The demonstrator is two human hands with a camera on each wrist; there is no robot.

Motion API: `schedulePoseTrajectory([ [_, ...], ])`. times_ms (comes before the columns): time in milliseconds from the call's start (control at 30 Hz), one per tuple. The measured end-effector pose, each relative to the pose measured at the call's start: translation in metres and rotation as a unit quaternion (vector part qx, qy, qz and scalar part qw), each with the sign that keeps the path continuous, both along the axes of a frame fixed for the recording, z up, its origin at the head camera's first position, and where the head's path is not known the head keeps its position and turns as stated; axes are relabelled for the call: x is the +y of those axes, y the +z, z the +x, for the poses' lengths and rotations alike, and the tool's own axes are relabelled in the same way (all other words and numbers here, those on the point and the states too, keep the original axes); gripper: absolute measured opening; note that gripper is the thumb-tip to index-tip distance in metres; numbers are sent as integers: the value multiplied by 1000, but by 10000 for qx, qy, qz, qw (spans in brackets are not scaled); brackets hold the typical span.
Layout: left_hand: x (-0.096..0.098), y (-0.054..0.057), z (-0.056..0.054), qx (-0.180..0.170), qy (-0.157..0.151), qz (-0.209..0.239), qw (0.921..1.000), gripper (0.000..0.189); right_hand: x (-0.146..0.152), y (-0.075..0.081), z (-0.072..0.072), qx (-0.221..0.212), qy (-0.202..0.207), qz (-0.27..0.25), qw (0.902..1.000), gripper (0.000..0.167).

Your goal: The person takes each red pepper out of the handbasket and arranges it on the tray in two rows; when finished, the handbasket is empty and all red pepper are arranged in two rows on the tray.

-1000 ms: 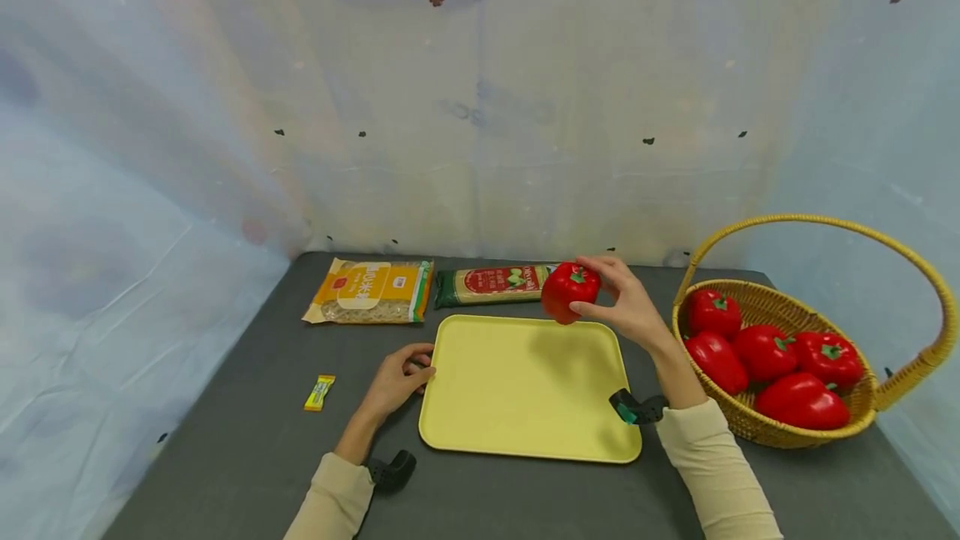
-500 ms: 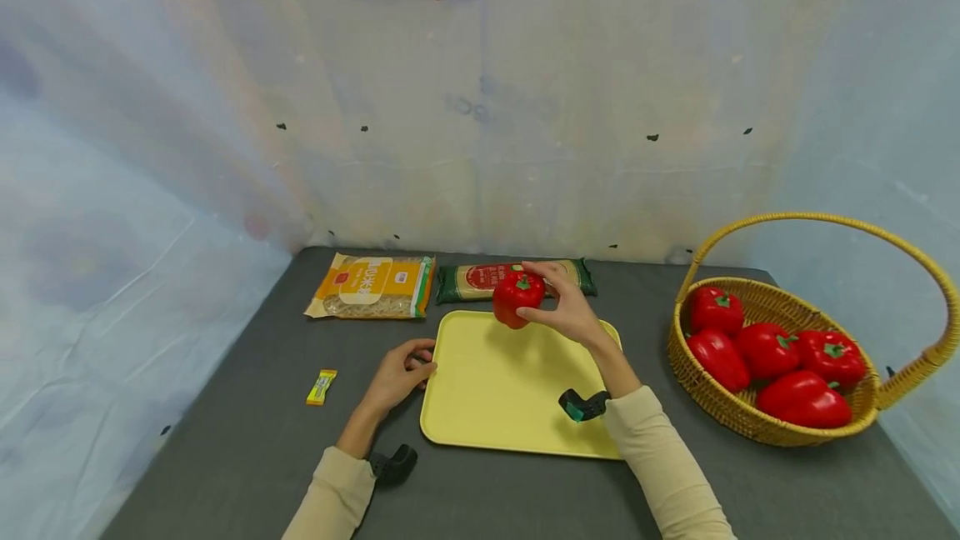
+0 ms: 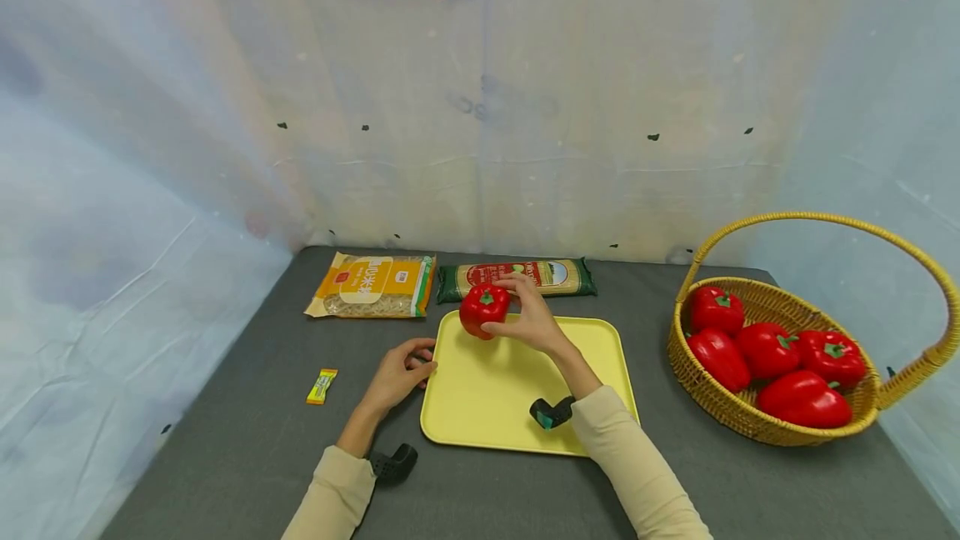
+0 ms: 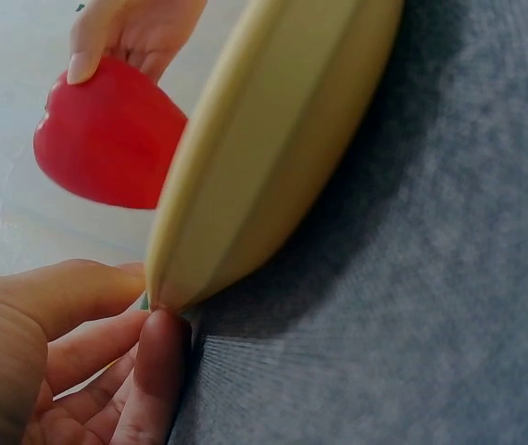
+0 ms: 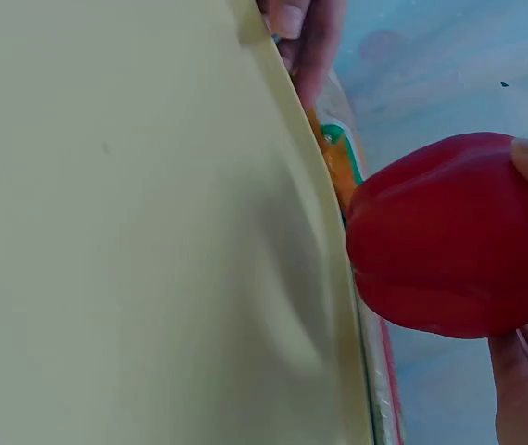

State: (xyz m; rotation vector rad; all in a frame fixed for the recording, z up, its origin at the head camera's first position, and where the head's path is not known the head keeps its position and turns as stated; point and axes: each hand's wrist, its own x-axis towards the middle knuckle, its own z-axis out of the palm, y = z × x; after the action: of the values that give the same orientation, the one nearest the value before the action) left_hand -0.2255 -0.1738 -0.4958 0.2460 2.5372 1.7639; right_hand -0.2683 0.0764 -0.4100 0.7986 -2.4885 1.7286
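Observation:
A red bell pepper (image 3: 483,310) with a green stem is in my right hand (image 3: 528,319), thumb on the near side and fingers round the far side. It hangs over the back left corner of a yellow tray (image 3: 517,390); in the right wrist view the pepper (image 5: 454,236) shows close to the tray's rim. My left hand (image 3: 397,375) is at the tray's left edge. In the left wrist view that hand (image 4: 88,352) pinches the rim between thumb and fingertips, and the right hand's pepper (image 4: 106,139) shows beyond the tray.
A wicker basket (image 3: 697,377) with a tall handle stands at the right, holding several red bell peppers (image 3: 768,350). Behind the tray lie a yellow-orange food bag (image 3: 371,286) and a green packet (image 3: 558,275). A small yellow wrapped packet (image 3: 321,387) lies at the left.
My right hand has carried the bell pepper leftward and somewhat lower, from the tray's back right to above its back left corner. The left hand stays at the tray's edge.

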Motion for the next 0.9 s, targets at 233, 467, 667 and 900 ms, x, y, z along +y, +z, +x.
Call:
schedulePoseTrajectory([
  [233, 1, 1, 0, -94, -4, 11, 10000, 41, -5, -29, -15, -190, -253, 138, 9994, 67],
  [467, 1, -5, -5, -90, 27, -29, 10000, 40, -8, -46, -23, -241, -171, -75, 9995, 69],
  [667, 5, 6, 1, -72, 113, -75, 9999, 40, -14, -48, -22, -454, 83, -399, 9981, 70],
  [900, 7, 31, 15, -49, -57, -67, 9999, 39, -20, -29, -8, -570, 342, -562, 9962, 67],
])
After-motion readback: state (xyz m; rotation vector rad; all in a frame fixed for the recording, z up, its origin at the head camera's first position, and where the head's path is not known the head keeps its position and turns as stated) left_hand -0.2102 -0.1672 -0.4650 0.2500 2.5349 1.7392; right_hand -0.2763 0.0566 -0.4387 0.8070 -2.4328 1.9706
